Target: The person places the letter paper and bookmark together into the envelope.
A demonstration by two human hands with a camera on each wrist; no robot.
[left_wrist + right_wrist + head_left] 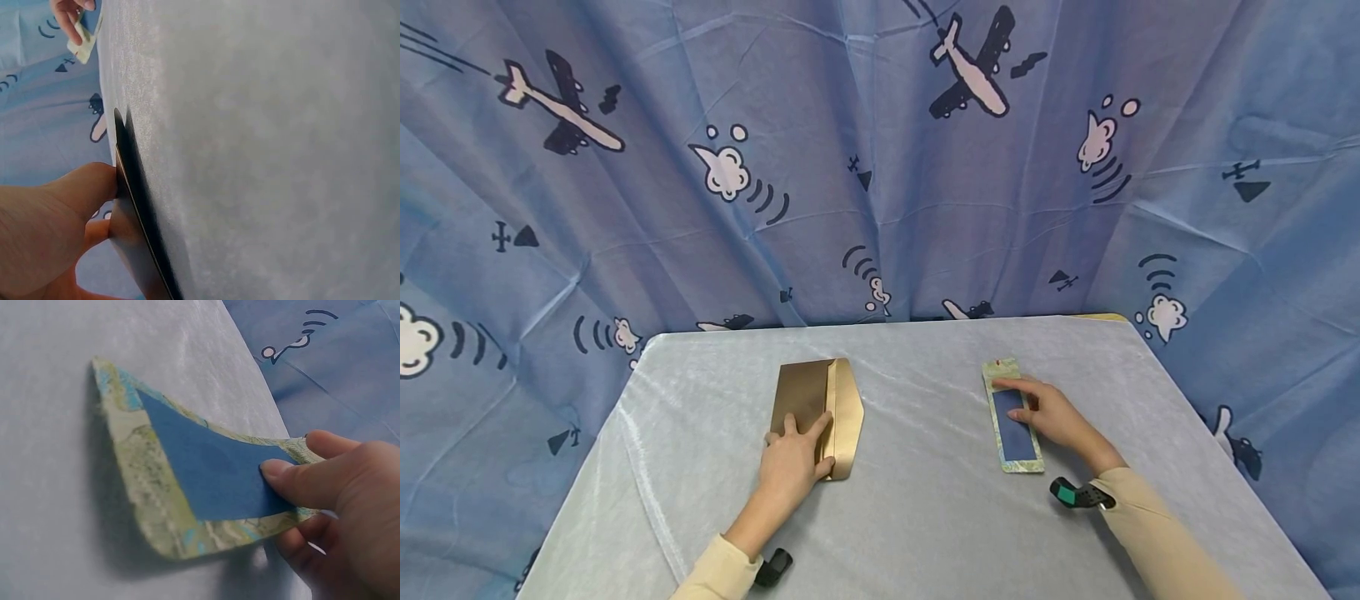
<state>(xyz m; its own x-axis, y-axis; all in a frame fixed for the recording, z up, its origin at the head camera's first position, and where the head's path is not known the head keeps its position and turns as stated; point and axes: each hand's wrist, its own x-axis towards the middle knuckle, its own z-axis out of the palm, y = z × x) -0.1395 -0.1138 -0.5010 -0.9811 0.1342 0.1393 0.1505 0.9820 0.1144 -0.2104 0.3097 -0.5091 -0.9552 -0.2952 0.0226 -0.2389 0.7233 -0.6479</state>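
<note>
- Gold envelope (805, 390), left on surface (917, 433), flap (848, 421) rightward; touched by left hand (790, 462), fingers spread
- Green-bordered card (1013, 442) with blue panel, at right; pinched in right hand (1052, 414)

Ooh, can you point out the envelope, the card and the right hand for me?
Envelope (847, 417), head view: on its light gold flap.
Card (209, 469), right wrist view: on its blue middle.
Right hand (1057, 416), head view: on its back.

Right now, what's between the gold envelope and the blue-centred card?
Nothing but light grey cloth: head view shows that stretch bare from the gold envelope to the blue-centred card.
</note>
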